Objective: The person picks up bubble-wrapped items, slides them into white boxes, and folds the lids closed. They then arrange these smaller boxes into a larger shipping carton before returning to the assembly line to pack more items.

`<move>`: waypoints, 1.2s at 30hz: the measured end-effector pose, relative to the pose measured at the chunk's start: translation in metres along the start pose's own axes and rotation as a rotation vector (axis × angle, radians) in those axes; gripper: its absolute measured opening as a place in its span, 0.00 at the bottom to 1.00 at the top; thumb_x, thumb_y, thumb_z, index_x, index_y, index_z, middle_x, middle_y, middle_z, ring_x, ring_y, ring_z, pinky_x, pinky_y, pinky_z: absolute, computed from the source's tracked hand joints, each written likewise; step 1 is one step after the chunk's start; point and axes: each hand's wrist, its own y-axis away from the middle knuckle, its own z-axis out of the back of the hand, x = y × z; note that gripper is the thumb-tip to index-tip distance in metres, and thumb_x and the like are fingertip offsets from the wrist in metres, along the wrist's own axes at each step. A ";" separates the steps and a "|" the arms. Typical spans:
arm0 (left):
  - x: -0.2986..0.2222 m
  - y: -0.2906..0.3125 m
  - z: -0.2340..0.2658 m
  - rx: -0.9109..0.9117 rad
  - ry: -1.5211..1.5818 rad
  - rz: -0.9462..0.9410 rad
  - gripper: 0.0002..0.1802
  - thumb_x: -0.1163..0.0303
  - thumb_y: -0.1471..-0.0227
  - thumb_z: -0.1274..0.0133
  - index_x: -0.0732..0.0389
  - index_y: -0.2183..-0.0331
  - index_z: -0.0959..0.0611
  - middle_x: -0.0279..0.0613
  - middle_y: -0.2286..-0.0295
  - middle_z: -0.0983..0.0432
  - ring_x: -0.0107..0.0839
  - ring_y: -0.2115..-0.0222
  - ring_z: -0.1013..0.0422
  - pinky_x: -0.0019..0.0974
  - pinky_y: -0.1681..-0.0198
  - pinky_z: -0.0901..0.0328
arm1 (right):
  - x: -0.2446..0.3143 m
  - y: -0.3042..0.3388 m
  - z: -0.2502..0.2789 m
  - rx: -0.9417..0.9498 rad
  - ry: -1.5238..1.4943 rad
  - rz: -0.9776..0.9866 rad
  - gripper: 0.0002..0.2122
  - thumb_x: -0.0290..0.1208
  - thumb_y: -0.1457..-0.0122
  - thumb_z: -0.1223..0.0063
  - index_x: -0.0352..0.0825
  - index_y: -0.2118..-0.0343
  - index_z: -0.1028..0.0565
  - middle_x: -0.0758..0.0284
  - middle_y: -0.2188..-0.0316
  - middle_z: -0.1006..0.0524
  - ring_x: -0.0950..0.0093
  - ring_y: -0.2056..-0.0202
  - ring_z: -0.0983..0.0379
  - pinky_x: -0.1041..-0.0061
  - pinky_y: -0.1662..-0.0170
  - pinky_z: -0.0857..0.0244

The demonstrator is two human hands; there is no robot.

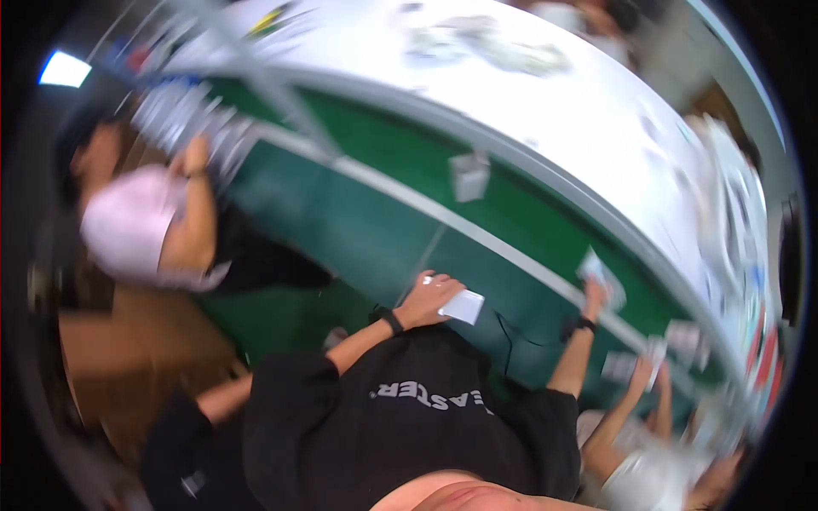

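Observation:
My left hand (430,296) is closed around the end of a small flat white box (463,307), held low in front of my body over the dark green surface. My right hand (595,295) reaches farther out to the right, above the light strip that divides the green surface. Its fingers are wrapped round a white packet (603,277), smeared by motion, so its exact kind is unclear. Farther off, between my two hands, a small white box (470,176) lies on the brighter green strip beside the white table's edge.
A white table (588,128) curves along the far side, bearing blurred pale items (486,43). A person in pink (136,217) handles clear plastic bags (183,115) at left. A person in white (652,477) works at right. Brown cartons (128,341) stand lower left; a grey post (264,77) crosses the view.

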 end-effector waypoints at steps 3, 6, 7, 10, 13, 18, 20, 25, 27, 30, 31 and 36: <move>-0.005 0.010 -0.017 -0.039 0.043 0.004 0.37 0.55 0.63 0.35 0.53 0.49 0.28 0.35 0.54 0.29 0.36 0.49 0.34 0.55 0.45 0.49 | -0.060 -0.035 0.055 -0.008 -0.143 -0.258 0.21 0.45 0.45 0.40 0.37 0.54 0.25 0.65 0.63 0.23 0.71 0.66 0.27 0.70 0.61 0.30; -0.013 0.021 -0.014 -0.137 -0.017 0.081 0.39 0.54 0.64 0.34 0.53 0.49 0.28 0.36 0.54 0.31 0.35 0.50 0.35 0.55 0.45 0.50 | -0.059 -0.061 0.089 -0.064 -0.320 -0.579 0.24 0.47 0.48 0.37 0.39 0.50 0.24 0.65 0.59 0.24 0.68 0.64 0.28 0.68 0.60 0.29; -0.007 0.029 -0.010 -0.143 -0.028 0.120 0.40 0.52 0.64 0.34 0.52 0.48 0.29 0.37 0.55 0.31 0.36 0.50 0.36 0.56 0.45 0.50 | -0.044 -0.055 0.083 -0.060 -0.533 -0.742 0.25 0.46 0.48 0.36 0.37 0.51 0.25 0.65 0.61 0.25 0.73 0.68 0.31 0.74 0.64 0.31; -0.007 0.024 -0.012 -0.203 -0.123 0.182 0.43 0.48 0.67 0.32 0.51 0.48 0.29 0.37 0.58 0.32 0.37 0.50 0.38 0.60 0.46 0.49 | 0.045 -0.017 0.080 -0.261 -0.474 -0.462 0.21 0.43 0.42 0.42 0.31 0.53 0.25 0.60 0.60 0.24 0.70 0.64 0.29 0.73 0.61 0.30; -0.016 0.008 -0.021 -0.233 -0.204 0.168 0.46 0.46 0.70 0.31 0.51 0.48 0.30 0.37 0.60 0.32 0.40 0.50 0.38 0.64 0.46 0.50 | 0.078 0.004 0.076 -0.342 -0.259 -0.176 0.19 0.42 0.40 0.45 0.30 0.55 0.24 0.58 0.63 0.24 0.67 0.65 0.28 0.70 0.62 0.31; -0.017 0.007 -0.023 -0.215 -0.185 0.185 0.48 0.46 0.69 0.32 0.52 0.46 0.30 0.41 0.57 0.33 0.43 0.48 0.40 0.67 0.44 0.52 | 0.105 0.007 0.077 -0.388 -0.062 0.192 0.17 0.41 0.38 0.51 0.29 0.59 0.23 0.55 0.66 0.23 0.62 0.67 0.27 0.65 0.63 0.31; -0.012 0.007 -0.023 -0.196 -0.168 0.187 0.47 0.46 0.68 0.33 0.52 0.45 0.30 0.41 0.56 0.33 0.44 0.47 0.40 0.67 0.43 0.52 | 0.107 0.003 0.080 -0.357 -0.051 0.316 0.17 0.41 0.37 0.53 0.28 0.61 0.22 0.54 0.67 0.22 0.60 0.68 0.26 0.63 0.63 0.31; -0.012 0.005 -0.009 -0.154 -0.129 0.147 0.51 0.44 0.70 0.32 0.55 0.44 0.31 0.44 0.52 0.34 0.45 0.45 0.41 0.68 0.41 0.54 | 0.134 0.037 0.113 -0.064 -0.347 0.290 0.19 0.38 0.36 0.47 0.29 0.49 0.27 0.59 0.55 0.25 0.70 0.56 0.28 0.73 0.54 0.31; -0.019 -0.007 0.008 -0.110 -0.034 0.196 0.55 0.43 0.71 0.31 0.59 0.43 0.33 0.49 0.49 0.37 0.47 0.43 0.44 0.69 0.40 0.56 | 0.210 0.083 0.133 -0.021 -0.228 0.267 0.15 0.31 0.33 0.53 0.29 0.47 0.28 0.60 0.51 0.26 0.70 0.52 0.29 0.73 0.46 0.36; -0.033 -0.022 0.028 -0.185 0.150 0.231 0.62 0.45 0.69 0.30 0.62 0.38 0.41 0.57 0.40 0.45 0.54 0.37 0.51 0.66 0.38 0.57 | 0.253 0.113 0.136 0.030 -0.284 0.205 0.15 0.29 0.36 0.48 0.32 0.48 0.27 0.67 0.52 0.25 0.78 0.55 0.30 0.79 0.51 0.36; -0.040 -0.032 0.032 -0.192 0.255 0.149 0.63 0.47 0.67 0.30 0.62 0.37 0.44 0.58 0.39 0.48 0.56 0.36 0.53 0.61 0.37 0.56 | 0.295 0.137 0.139 -0.035 -0.380 0.296 0.13 0.27 0.37 0.47 0.32 0.50 0.26 0.67 0.55 0.25 0.79 0.58 0.30 0.81 0.54 0.37; -0.079 -0.082 0.053 -0.246 0.613 -0.104 0.59 0.53 0.60 0.30 0.63 0.37 0.46 0.56 0.39 0.45 0.51 0.39 0.45 0.47 0.38 0.46 | 0.404 0.198 0.138 -0.010 -0.410 0.978 0.15 0.19 0.52 0.35 0.33 0.61 0.26 0.65 0.71 0.24 0.71 0.74 0.31 0.76 0.73 0.40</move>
